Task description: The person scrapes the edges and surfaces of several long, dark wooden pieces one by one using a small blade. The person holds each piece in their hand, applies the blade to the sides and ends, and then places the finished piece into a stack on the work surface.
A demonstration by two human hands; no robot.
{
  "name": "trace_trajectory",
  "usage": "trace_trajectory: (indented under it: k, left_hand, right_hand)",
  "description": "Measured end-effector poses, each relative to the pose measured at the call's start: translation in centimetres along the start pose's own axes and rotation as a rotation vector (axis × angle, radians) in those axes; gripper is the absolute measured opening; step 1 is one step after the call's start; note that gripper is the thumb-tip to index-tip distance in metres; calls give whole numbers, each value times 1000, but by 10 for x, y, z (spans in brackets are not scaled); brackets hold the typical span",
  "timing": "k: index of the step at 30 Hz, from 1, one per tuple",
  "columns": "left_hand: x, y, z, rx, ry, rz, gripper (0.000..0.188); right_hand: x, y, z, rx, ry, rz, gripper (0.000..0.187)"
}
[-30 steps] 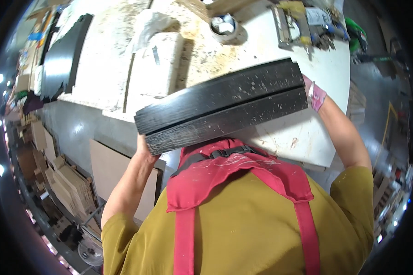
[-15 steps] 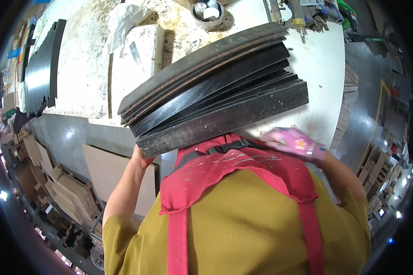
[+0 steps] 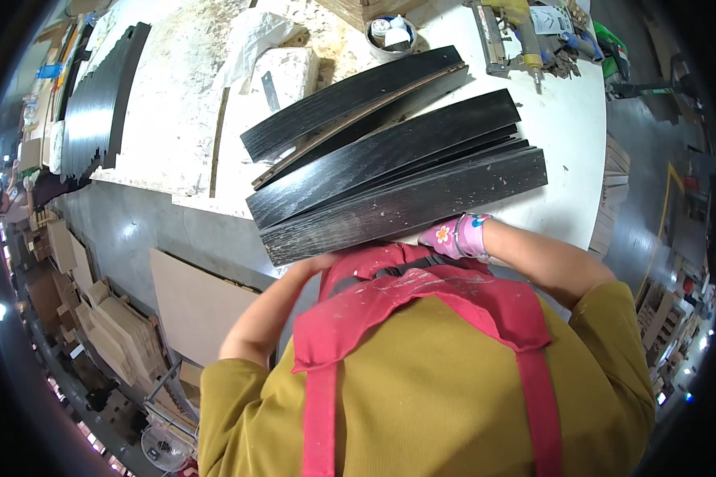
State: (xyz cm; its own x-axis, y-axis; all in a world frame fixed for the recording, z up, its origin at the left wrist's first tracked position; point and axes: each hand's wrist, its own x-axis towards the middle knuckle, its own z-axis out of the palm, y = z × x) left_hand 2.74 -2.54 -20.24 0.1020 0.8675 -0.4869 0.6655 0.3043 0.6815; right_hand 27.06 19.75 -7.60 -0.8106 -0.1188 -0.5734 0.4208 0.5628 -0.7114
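Several long black wood boards [image 3: 406, 203] lie fanned out across the near part of the white worktable, the closest one scuffed and speckled with pale dust. Farther back, another black board [image 3: 354, 99] leans apart from the rest, with a gap beneath it. My left hand [image 3: 322, 262] is bare and sits at the near edge of the boards, close to their left end. My right hand [image 3: 457, 236], in a pink flowered glove, is at the same edge right of the middle. The fingers of both hands are hidden by the boards and my red apron [image 3: 422, 278].
A stack of dark boards [image 3: 99, 103] lies at the table's far left. Beyond the boards are a white block [image 3: 290, 71], a tub of small containers [image 3: 390, 40] and a yellow nail gun [image 3: 525, 40]. A large panel [image 3: 199, 302] leans below the table at left.
My left hand has moved right from the boards' left end to their near edge. My right hand has come left to that edge. The farthest boards have spread apart and tipped.
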Motion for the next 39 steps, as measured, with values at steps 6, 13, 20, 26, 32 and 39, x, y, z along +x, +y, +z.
trace_trajectory:
  k: [6, 13, 20, 26, 32, 39]
  left_hand:
    - [42, 20, 48, -154, 141, 158, 37]
    - [58, 24, 68, 316, 88, 88, 37]
    - [15, -10, 97, 172, 329, 144, 22]
    - [-90, -66, 78, 203, 316, 68, 21]
    - [-285, -137, 54, 35, 433, -508, 24]
    - [-330, -89, -47, -719, 960, -623, 29]
  right_hand:
    - [-18, -29, -17, -26, -211, 182, 29]
    - [-13, -58, -19, -208, -270, 187, 38]
    - [3, -77, 18, -300, -190, 194, 41]
    - [44, -94, 48, -133, -154, 166, 44]
    - [39, -89, 81, -70, 75, -101, 29]
    - [-15, -124, 14, 118, -26, 129, 36]
